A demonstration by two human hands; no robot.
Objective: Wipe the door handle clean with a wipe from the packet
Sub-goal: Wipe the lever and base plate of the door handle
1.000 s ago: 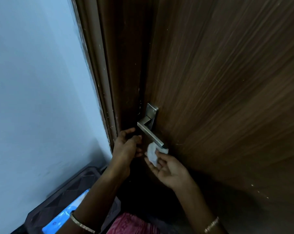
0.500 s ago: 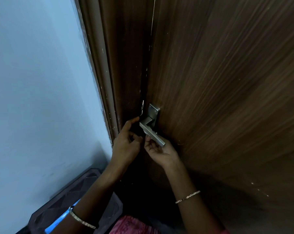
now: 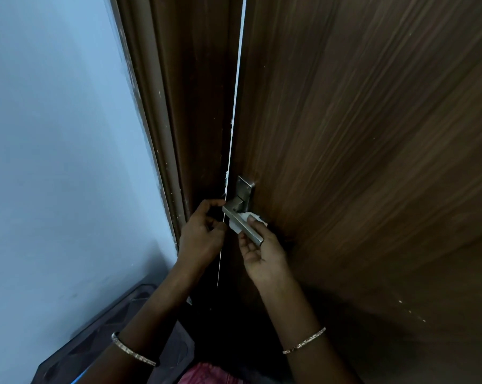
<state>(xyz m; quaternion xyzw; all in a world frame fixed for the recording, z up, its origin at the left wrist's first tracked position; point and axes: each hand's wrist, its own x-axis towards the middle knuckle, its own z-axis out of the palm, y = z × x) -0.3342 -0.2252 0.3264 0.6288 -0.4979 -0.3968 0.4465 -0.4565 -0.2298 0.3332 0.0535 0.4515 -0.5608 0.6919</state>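
Right now the wiping step looks underway: the right hand (image 3: pixel 262 250) sits under the metal door handle (image 3: pixel 242 221), palm up, w/ the white wipe (image 3: pixel 255 218) bunched between its fingers and the lever's underside/back. Wipe shows on both sides of the bar, at abt 2 o'clock and 8 o'clock from the lever's middle, so it seems wrapped behind it, probably to get the hidden face that a top-side pass would miss. Right fingers are curled up and pressed together against the wipe; thumb position I can't tell, lever hides it. The left hand (image 3: pixel 203 231) is at 9 o'clock from the handle, by the door edge (image 3: pixel 228 189), fingers loosely bent w/ the index tip reaching to the lever's pivot end, touching or nearly so; likely steadying the door (image 3: pixel 359 162) so it doesn't swing while the other hand rubs. It holds nothing I can see. Door stands slightly ajar, a thin bright gap running along the frame (image 3: pixel 178 120). Square backplate (image 3: pixel 245 189) sits at 12 o'clock from the lever, not covered by the wipe yet. Packet itself: not identifiable; only a dark mat (image 3: pixel 101 336) w/ something blue at 7 o'clock, too cut off to name. Next prob. a slide along the bar toward its free end.
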